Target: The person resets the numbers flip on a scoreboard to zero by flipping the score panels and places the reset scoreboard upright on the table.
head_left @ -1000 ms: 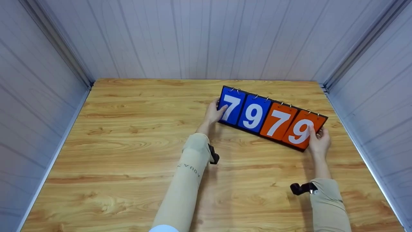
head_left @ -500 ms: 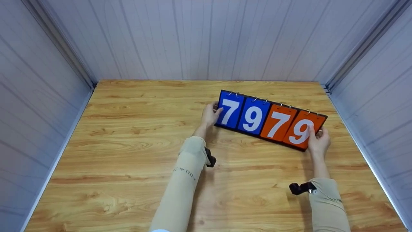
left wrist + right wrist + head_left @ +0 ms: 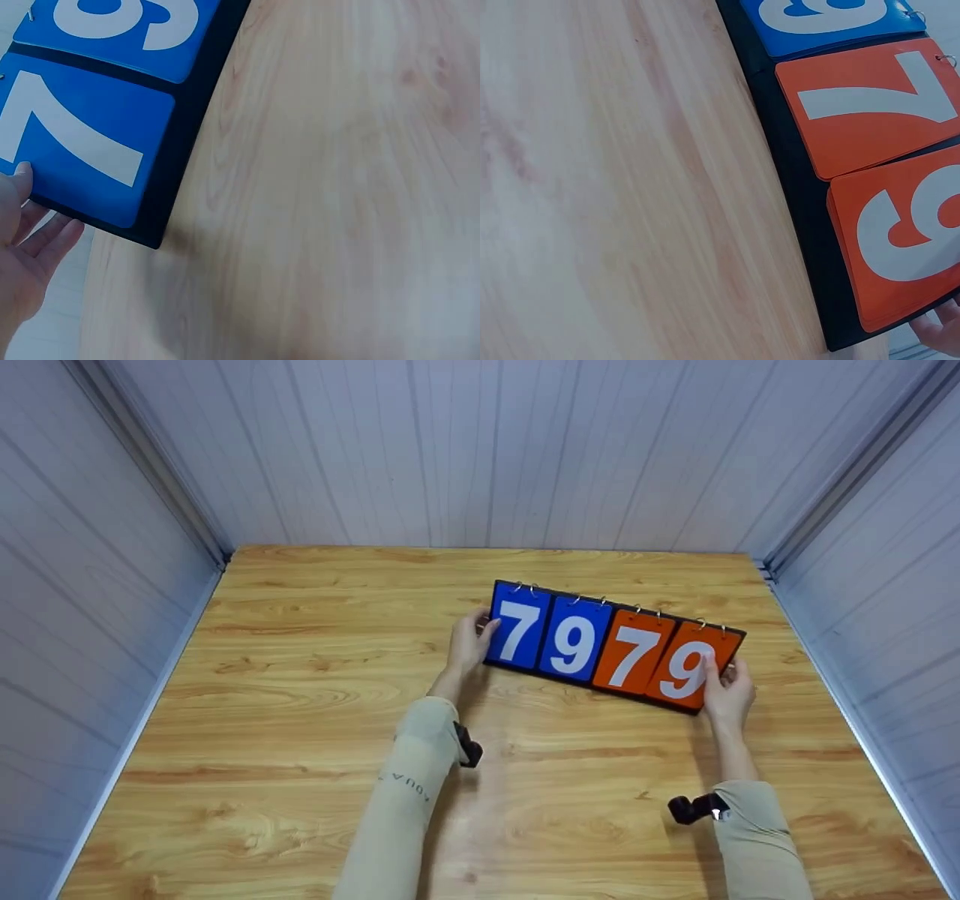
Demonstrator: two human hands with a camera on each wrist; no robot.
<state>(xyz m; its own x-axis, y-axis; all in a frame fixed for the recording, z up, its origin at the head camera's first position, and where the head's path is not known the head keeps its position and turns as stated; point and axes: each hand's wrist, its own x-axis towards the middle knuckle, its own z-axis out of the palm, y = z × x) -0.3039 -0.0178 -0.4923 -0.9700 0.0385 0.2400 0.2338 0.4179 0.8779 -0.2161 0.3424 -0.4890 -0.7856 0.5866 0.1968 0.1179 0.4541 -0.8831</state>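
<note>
A flip scoreboard (image 3: 607, 646) with a black backing shows 7 and 9 on blue cards and 7 and 9 on orange cards, hung from metal rings along its top edge. It slants down to the right in the head view. My left hand (image 3: 469, 642) grips its left end, thumb over the front of the blue 7 card (image 3: 82, 142) and fingers at the edge and behind. At the other end, my right hand (image 3: 729, 694) pinches the side by the orange 9 card (image 3: 900, 232), thumb on the front. Most of the right hand lies outside the right wrist view.
The scoreboard is over the back right part of a wood-grain table (image 3: 300, 720). Pale panel walls (image 3: 450, 450) enclose the table at the back and on both sides. A black camera mount sits on each sleeved wrist.
Both hands have drawn the scoreboard to the left in the head view. Its left end has also come lower, toward the person, so the board slants less.
</note>
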